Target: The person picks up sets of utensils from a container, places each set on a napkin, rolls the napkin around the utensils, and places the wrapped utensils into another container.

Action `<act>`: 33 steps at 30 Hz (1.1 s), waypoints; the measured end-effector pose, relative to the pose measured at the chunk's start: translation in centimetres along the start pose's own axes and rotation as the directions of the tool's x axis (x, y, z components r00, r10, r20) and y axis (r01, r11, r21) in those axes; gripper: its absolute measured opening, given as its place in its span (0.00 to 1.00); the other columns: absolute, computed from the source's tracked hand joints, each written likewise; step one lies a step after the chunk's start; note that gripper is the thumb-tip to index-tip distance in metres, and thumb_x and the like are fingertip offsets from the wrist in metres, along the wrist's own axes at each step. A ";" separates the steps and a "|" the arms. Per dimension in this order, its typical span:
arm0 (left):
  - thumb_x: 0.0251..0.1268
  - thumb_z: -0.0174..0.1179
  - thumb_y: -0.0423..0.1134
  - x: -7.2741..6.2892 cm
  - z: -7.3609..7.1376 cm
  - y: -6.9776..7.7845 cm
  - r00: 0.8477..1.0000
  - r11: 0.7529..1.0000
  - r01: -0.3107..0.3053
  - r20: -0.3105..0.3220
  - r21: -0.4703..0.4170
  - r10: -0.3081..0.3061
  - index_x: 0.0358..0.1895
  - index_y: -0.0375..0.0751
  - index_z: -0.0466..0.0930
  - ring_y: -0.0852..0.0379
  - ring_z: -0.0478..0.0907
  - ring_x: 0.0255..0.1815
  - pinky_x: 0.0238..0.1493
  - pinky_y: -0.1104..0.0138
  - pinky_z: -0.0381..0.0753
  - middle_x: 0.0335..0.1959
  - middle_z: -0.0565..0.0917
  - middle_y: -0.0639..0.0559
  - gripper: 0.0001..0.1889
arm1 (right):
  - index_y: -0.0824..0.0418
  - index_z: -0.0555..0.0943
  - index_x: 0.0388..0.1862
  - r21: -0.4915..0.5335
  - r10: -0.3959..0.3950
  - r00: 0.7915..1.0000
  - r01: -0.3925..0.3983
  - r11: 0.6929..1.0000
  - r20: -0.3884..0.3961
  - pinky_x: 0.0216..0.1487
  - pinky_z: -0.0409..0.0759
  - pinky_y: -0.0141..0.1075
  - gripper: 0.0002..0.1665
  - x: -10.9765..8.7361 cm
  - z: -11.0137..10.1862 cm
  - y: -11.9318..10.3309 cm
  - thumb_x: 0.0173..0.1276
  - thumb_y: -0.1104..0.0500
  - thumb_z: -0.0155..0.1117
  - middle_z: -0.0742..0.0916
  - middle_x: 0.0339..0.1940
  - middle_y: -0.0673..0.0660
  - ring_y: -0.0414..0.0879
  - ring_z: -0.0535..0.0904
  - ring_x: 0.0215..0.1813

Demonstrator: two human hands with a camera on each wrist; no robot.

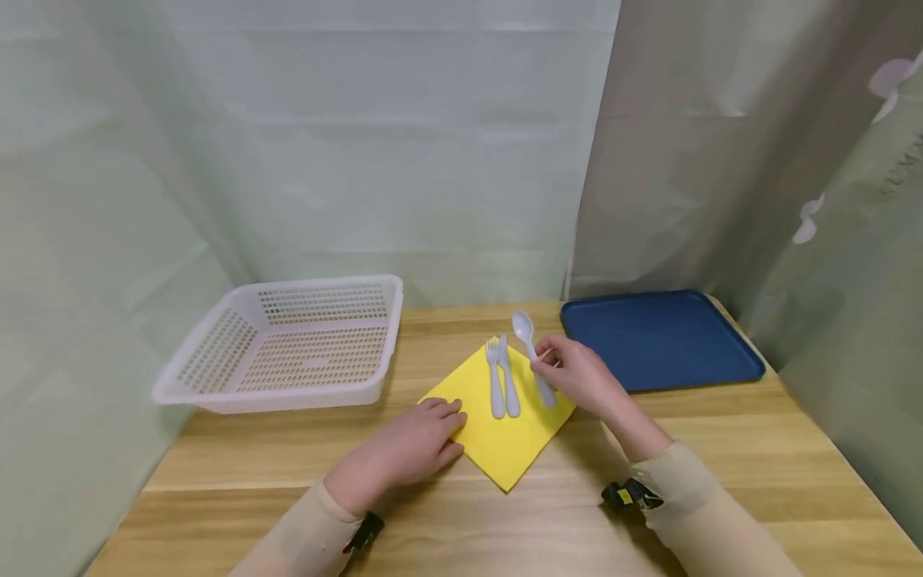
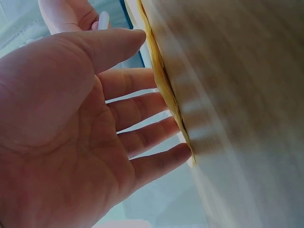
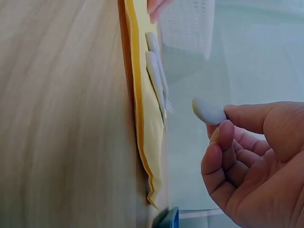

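Observation:
A folded yellow napkin (image 1: 497, 453) lies on the table with one corner toward me. On it, side by side, are a pale grey fork (image 1: 495, 381) and a matching knife (image 1: 509, 381). My right hand (image 1: 577, 373) pinches a pale grey spoon (image 1: 524, 327) by its handle, over the napkin's right part. In the right wrist view the spoon's handle end (image 3: 209, 111) sits between thumb and fingers, raised off the napkin. My left hand (image 1: 414, 441) rests its straight, spread fingers on the napkin's left edge; the left wrist view shows the fingertips (image 2: 178, 152) at that edge.
A white perforated basket (image 1: 292, 398) stands at the back left of the wooden table (image 1: 238, 457). At the back right lies a blue tray (image 1: 659, 340). Pale curtains (image 1: 404, 160) hang behind and at both sides.

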State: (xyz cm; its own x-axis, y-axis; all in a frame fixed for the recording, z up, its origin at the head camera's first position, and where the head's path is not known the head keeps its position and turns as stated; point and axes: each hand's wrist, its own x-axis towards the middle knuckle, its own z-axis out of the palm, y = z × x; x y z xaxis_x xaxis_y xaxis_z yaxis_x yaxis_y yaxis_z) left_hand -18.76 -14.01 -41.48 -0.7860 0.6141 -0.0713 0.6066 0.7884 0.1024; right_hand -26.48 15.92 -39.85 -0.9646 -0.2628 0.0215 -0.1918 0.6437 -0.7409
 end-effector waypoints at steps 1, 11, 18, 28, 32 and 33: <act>0.83 0.64 0.46 0.0 0.0 0.0 1.000 1.000 0.000 0.002 0.003 0.000 0.74 0.33 0.80 0.37 0.75 0.77 0.77 0.46 0.75 0.77 0.78 0.36 0.26 | 0.61 0.84 0.57 0.011 0.007 1.000 -0.007 1.000 0.008 0.40 0.85 0.42 0.12 0.2 0.1 0.0 0.83 0.56 0.70 0.90 0.41 0.54 0.47 0.86 0.37; 0.84 0.64 0.46 0.1 0.0 0.2 1.000 1.000 0.009 0.010 0.005 -0.009 0.74 0.34 0.80 0.37 0.74 0.77 0.79 0.47 0.73 0.78 0.77 0.37 0.26 | 0.62 0.78 0.56 0.042 0.062 0.996 -0.065 0.997 0.057 0.34 0.79 0.40 0.13 0.8 1.2 0.4 0.83 0.57 0.70 0.87 0.36 0.56 0.52 0.84 0.32; 0.84 0.63 0.47 0.2 -0.2 0.3 1.000 1.000 0.002 0.020 0.014 -0.002 0.74 0.34 0.80 0.37 0.74 0.77 0.79 0.48 0.73 0.78 0.77 0.37 0.26 | 0.60 0.77 0.52 0.032 0.050 0.996 -0.052 0.998 0.079 0.33 0.76 0.40 0.09 1.0 1.5 0.8 0.83 0.59 0.69 0.86 0.35 0.56 0.53 0.83 0.32; 0.84 0.63 0.48 0.2 0.0 0.7 0.999 1.000 0.003 0.032 0.019 -0.004 0.74 0.34 0.80 0.38 0.75 0.77 0.79 0.48 0.74 0.77 0.77 0.37 0.26 | 0.60 0.77 0.48 -0.008 0.035 0.988 -0.035 0.999 0.153 0.35 0.78 0.39 0.07 1.6 1.8 1.1 0.83 0.62 0.68 0.86 0.34 0.56 0.48 0.81 0.31; 0.84 0.64 0.48 0.4 -0.2 0.7 1.000 0.999 0.006 0.021 0.031 -0.007 0.74 0.34 0.81 0.38 0.75 0.76 0.79 0.48 0.73 0.77 0.78 0.37 0.26 | 0.60 0.78 0.47 -0.011 0.033 0.986 -0.032 0.999 0.161 0.36 0.80 0.39 0.06 1.9 1.7 0.9 0.82 0.63 0.68 0.87 0.38 0.57 0.48 0.83 0.33; 0.84 0.64 0.48 0.4 -0.3 0.6 1.000 0.999 0.009 0.018 0.035 -0.009 0.74 0.34 0.81 0.38 0.75 0.76 0.79 0.48 0.74 0.77 0.78 0.37 0.26 | 0.60 0.78 0.47 -0.012 0.028 0.986 -0.026 1.000 0.163 0.36 0.81 0.39 0.06 2.0 1.7 0.9 0.82 0.63 0.68 0.87 0.38 0.57 0.48 0.83 0.33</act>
State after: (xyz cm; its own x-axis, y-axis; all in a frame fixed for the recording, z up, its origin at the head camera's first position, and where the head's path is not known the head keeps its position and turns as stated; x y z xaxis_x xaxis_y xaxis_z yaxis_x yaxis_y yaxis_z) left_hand -18.75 -13.26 -41.18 -0.7892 0.6074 -0.0905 0.6037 0.7944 0.0668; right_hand -28.28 14.76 -41.62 -0.9272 -0.3584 -0.1086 -0.1687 0.6587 -0.7332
